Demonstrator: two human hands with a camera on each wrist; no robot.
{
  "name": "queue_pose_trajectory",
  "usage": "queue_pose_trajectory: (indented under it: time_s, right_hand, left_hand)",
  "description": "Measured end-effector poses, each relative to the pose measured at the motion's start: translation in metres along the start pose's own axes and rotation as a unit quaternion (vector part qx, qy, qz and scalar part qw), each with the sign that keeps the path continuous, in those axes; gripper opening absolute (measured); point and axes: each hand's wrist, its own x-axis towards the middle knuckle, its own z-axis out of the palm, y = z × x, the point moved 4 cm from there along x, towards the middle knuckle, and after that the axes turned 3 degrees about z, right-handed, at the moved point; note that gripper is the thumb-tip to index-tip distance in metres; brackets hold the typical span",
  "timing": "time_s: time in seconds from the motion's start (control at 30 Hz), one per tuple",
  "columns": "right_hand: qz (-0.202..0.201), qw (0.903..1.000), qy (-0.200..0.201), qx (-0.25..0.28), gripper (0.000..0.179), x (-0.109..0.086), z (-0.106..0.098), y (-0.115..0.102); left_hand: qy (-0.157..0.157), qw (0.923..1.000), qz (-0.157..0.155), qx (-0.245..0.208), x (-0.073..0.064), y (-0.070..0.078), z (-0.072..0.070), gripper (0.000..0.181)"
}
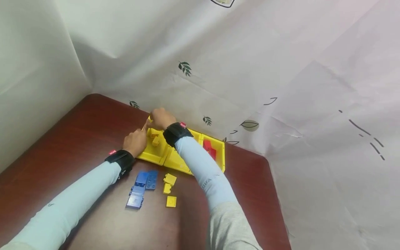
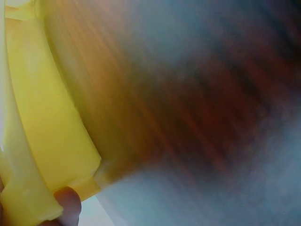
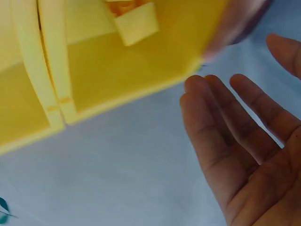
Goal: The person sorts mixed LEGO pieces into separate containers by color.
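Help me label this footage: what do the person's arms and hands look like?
The left hand and right hand are bare. Behind each sits a black band with a small red tag. The left sleeve and right sleeve are pale blue with small dark markings; a grey sleeve shows higher up on the right.

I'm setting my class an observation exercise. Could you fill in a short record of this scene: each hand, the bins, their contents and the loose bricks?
Left hand: holds the rim of the left bin
Right hand: fingers open, near the left bin's far edge; contact unclear
In left bin: yellow bricks
Middle bin: partly hidden by the right arm
Right bin: holds red bricks
Bin colour: yellow
On table: blue bricks and three loose yellow bricks, in front of the bins
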Motion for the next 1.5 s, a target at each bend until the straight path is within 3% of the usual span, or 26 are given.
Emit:
queue_pose_trajectory:
  time_s: [0.13,0.2,0.27,0.37,0.53,0.7,0.83,0.97,1.13,1.33,1.5]
  right_hand:
    - [-0.068,0.9975,-0.009,-0.013,0.039,-0.035,-0.009,-0.007]
    - [-0.105,0.9940,-0.011,-0.030,0.041,-0.055,-0.008,-0.011]
    - [-0.130,0.9909,-0.017,-0.032,0.042,-0.074,-0.001,-0.013]
    - [-0.168,0.9850,-0.024,-0.032,0.041,-0.102,0.017,-0.015]
    - [-0.248,0.9662,-0.029,-0.065,0.040,-0.142,0.054,-0.025]
    - [-0.273,0.9566,-0.043,-0.092,0.043,-0.170,0.087,-0.035]
    - [-0.277,0.9546,-0.050,-0.099,0.040,-0.184,0.110,-0.039]
    - [-0.283,0.9545,-0.021,-0.092,0.036,-0.189,0.122,-0.040]
    - [-0.280,0.9579,-0.015,-0.062,0.037,-0.189,0.127,-0.041]
    - [-0.286,0.9560,-0.007,-0.064,0.037,-0.189,0.127,-0.045]
    - [-0.291,0.9550,-0.012,-0.057,0.037,-0.188,0.127,-0.046]
  left_hand:
    - [0.021,0.9992,0.007,-0.034,0.000,0.000,-0.002,0.036]
    - [0.024,0.9988,0.015,-0.040,0.001,0.002,-0.002,0.040]
    - [0.017,0.9991,0.016,-0.036,0.004,0.005,-0.002,0.058]
    - [0.005,0.9995,0.016,-0.025,0.008,0.011,-0.001,0.083]
    - [-0.008,0.9995,0.001,-0.030,0.012,0.016,0.002,0.077]
    - [-0.021,0.9993,-0.013,-0.028,0.012,0.017,0.004,0.077]
    - [-0.022,0.9991,-0.017,-0.033,0.010,0.018,0.005,0.078]
    - [-0.021,0.9990,-0.019,-0.034,0.007,0.017,0.004,0.079]
    - [-0.021,0.9988,-0.025,-0.036,0.003,0.014,0.001,0.079]
    - [-0.020,0.9973,-0.043,-0.056,-0.002,0.009,-0.006,0.077]
    - [-0.022,0.9977,-0.034,-0.054,-0.004,0.008,-0.007,0.080]
